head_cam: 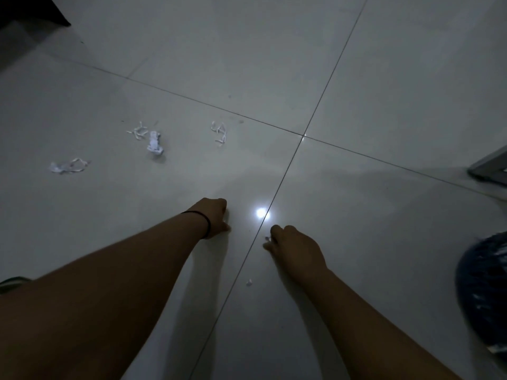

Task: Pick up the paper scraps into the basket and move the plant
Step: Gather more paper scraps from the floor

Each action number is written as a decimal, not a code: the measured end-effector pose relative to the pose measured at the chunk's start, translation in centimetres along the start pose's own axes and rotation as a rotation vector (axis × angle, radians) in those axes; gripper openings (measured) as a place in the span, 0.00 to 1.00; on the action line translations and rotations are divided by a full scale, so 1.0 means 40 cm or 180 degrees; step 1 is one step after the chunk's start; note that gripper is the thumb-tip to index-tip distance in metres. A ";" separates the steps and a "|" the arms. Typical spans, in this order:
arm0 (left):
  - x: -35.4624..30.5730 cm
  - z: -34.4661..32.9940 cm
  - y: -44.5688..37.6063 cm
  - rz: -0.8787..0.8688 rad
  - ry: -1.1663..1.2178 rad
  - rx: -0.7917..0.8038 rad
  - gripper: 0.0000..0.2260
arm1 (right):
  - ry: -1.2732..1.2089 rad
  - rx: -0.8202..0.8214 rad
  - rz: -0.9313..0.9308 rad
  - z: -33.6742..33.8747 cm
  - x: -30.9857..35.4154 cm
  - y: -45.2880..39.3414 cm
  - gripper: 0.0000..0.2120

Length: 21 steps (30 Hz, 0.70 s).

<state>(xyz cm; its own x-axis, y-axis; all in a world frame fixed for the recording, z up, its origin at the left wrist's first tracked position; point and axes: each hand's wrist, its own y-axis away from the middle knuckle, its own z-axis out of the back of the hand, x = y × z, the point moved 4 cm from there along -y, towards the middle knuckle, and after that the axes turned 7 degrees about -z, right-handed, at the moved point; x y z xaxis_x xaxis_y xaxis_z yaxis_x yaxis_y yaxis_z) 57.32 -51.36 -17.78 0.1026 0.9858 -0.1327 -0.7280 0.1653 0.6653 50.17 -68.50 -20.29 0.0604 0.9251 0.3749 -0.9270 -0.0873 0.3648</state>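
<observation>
Both arms reach down to the floor (356, 91); the left hand (215, 216) is fisted, the right hand (295, 249) pinches a paper scrap (267, 238) in its fingers (275, 231).

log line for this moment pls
left hand closed, on floor | right hand pinching paper scrap | scraps left on floor | basket at right

Floor (384, 78) carries all items. Paper scraps in four clusters far left: (70, 165), (137, 131), (155, 144), (219, 133). Small scrap (249, 282) near, between forearms. Left hand (212, 218) and right hand (295, 249) low over floor, apart. Basket (484, 292) at right edge.
</observation>
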 end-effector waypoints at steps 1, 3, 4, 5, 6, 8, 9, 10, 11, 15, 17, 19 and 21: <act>-0.005 -0.005 -0.003 -0.0031 -0.0013 -0.0019 0.18 | 0.0041 -0.0021 0.0045 -0.003 0.000 -0.001 0.12; -0.013 -0.013 -0.008 -0.0083 -0.0167 0.0026 0.15 | 0.0047 -0.0043 0.0117 -0.009 0.002 0.000 0.11; -0.015 -0.016 -0.008 -0.0086 -0.0259 0.0055 0.14 | 0.0021 -0.0054 0.0140 -0.010 0.005 0.005 0.11; -0.015 -0.019 -0.011 -0.0087 -0.0350 0.0093 0.14 | -0.0008 -0.0064 0.0156 -0.011 0.008 0.011 0.11; -0.013 -0.023 -0.010 -0.0069 -0.0418 0.0114 0.14 | -0.0036 -0.0039 0.0182 -0.012 0.014 0.021 0.11; -0.010 -0.020 -0.007 -0.0022 -0.0506 0.0078 0.14 | -0.0095 0.0050 0.0289 -0.019 0.026 0.039 0.12; -0.011 -0.015 -0.006 0.0029 -0.0447 0.0013 0.14 | -0.0132 0.0122 0.0340 -0.024 0.031 0.049 0.12; -0.010 -0.006 -0.006 0.0088 -0.0310 -0.0063 0.15 | -0.0180 0.0192 0.0373 -0.027 0.034 0.058 0.12; -0.014 0.010 0.000 0.0122 -0.0208 -0.0146 0.15 | -0.0238 0.0244 0.0397 -0.031 0.036 0.065 0.11; -0.003 0.082 0.018 0.0260 0.0349 -0.0503 0.16 | -0.0304 0.0409 0.0491 -0.043 0.038 0.087 0.08; 0.017 0.113 0.017 0.0303 0.0414 -0.0601 0.15 | -0.0245 0.0499 0.0519 -0.046 0.040 0.090 0.08; 0.037 0.146 0.033 0.0280 0.0347 -0.0763 0.12 | -0.0237 0.0510 0.0546 -0.046 0.048 0.094 0.07; 0.063 0.157 0.041 0.0373 0.0447 -0.0714 0.13 | -0.0271 0.0506 0.0553 -0.047 0.055 0.097 0.07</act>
<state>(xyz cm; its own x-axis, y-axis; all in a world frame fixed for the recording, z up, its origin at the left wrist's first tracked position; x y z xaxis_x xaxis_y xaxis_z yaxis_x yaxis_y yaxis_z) 60.63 -48.42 -12.39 -0.0745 0.9817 -0.1753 -0.8627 0.0247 0.5051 45.99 -66.11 -19.64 -0.0575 0.8573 0.5117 -0.8568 -0.3055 0.4155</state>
